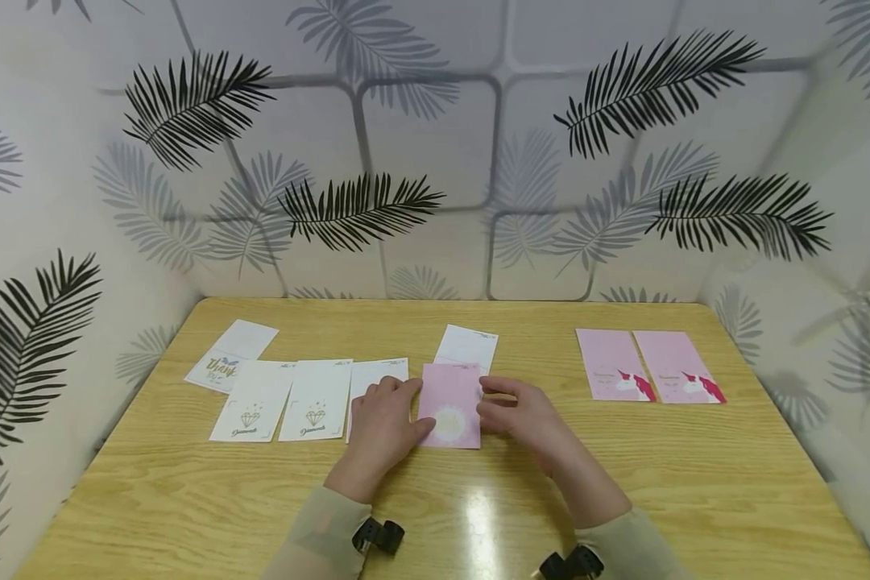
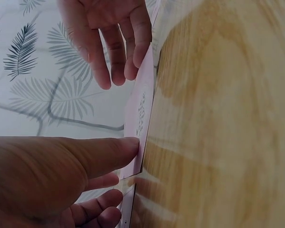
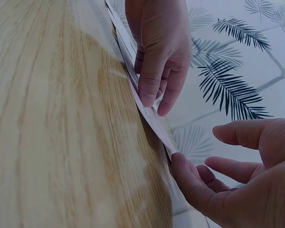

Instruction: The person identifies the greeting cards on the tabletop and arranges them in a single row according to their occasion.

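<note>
White cards (image 1: 315, 388) and pink cards (image 1: 449, 391) lie across a wood-grain table (image 1: 188, 499).

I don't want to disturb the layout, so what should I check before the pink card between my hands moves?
1. Left hand on pink card: ok, thumb touches it.
2. Right hand at its right edge: ok, touching.
3. Card flat on the table: cannot tell.
4. White card behind it fully visible: not ok, its near end is hidden.
5. Unicorn cards at right clear of both hands: ok.
</note>
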Demonstrator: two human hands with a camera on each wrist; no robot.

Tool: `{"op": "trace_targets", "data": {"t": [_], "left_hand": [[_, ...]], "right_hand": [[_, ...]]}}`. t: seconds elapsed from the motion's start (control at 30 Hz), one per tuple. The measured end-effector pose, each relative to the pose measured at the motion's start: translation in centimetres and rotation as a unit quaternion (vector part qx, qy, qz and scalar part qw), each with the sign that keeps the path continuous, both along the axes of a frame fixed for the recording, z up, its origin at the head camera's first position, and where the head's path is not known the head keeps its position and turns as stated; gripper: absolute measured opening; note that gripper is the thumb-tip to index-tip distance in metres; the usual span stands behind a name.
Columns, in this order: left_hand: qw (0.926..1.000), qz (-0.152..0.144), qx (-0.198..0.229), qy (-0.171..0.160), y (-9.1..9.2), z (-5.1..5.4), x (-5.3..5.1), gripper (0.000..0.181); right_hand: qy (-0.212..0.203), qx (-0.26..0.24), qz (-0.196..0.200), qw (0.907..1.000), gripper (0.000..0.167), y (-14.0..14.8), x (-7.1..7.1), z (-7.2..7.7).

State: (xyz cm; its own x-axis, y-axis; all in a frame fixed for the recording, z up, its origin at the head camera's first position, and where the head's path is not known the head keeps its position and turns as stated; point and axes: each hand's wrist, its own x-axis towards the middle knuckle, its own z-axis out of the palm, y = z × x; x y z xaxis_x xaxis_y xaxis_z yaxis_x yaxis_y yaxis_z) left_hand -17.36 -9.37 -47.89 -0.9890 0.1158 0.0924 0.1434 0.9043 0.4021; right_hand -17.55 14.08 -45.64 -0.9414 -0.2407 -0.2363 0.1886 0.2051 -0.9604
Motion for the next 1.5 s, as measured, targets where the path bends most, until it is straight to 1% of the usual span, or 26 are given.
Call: {"op": "trace_targets", "data": {"t": [0.17, 0.33, 0.43, 0.7, 0.83, 0.97, 1.2, 1.3, 1.4, 1.5], "left_hand": [[1.0, 0.001, 0.0, -0.003, 0.1, -0.1, -0.1, 0.061], [1.0, 0.002, -0.002, -0.003, 0.1, -0.2, -0.2, 0.06], [1.0, 0.004, 0.001, -0.008, 0.1, -0.2, -0.2, 0.059], [0.9999, 0.002, 0.001, -0.013, 0.1, -0.1, -0.3, 0.057], [0.9999, 0.003, -0.001, -0.014, 0.1, 0.0, -0.3, 0.056], [0.9999, 0.004, -0.004, -0.015, 0.2, 0.1, -0.2, 0.056], [1.0, 0.001, 0.0, -0.006, 0.2, 0.5, -0.2, 0.055], [0.9998, -0.003, 0.018, 0.008, 0.3, 0.8, -0.3, 0.05], [0.9988, -0.009, 0.04, 0.026, 0.5, 1.1, -0.3, 0.039], [0.9971, -0.013, 0.064, 0.037, 0.7, 1.5, -0.2, 0.035]], "right_hand": [[0.009, 0.007, -0.012, 0.9999, 0.053, 0.0, -0.1, -0.2], [0.002, -0.024, -0.027, 0.9993, 0.055, -0.1, -0.4, -0.5], [0.0, -0.03, -0.029, 0.9991, 0.054, -0.3, -0.5, -0.6], [0.011, 0.018, -0.015, 0.9997, 0.058, -0.8, -0.5, -0.9], [0.022, 0.035, -0.022, 0.9989, 0.057, -1.0, -0.8, -1.4], [0.027, 0.035, -0.029, 0.9986, 0.054, -1.2, -0.9, -1.7], [0.02, 0.014, -0.045, 0.9987, 0.05, -0.7, -0.6, -0.8], [0.023, 0.013, -0.049, 0.9985, 0.05, -0.3, -0.7, -0.6], [0.024, 0.007, -0.05, 0.9984, 0.05, 0.1, -0.7, -0.1], [0.017, -0.008, -0.049, 0.9987, 0.051, 0.5, -0.7, 0.3]]}}
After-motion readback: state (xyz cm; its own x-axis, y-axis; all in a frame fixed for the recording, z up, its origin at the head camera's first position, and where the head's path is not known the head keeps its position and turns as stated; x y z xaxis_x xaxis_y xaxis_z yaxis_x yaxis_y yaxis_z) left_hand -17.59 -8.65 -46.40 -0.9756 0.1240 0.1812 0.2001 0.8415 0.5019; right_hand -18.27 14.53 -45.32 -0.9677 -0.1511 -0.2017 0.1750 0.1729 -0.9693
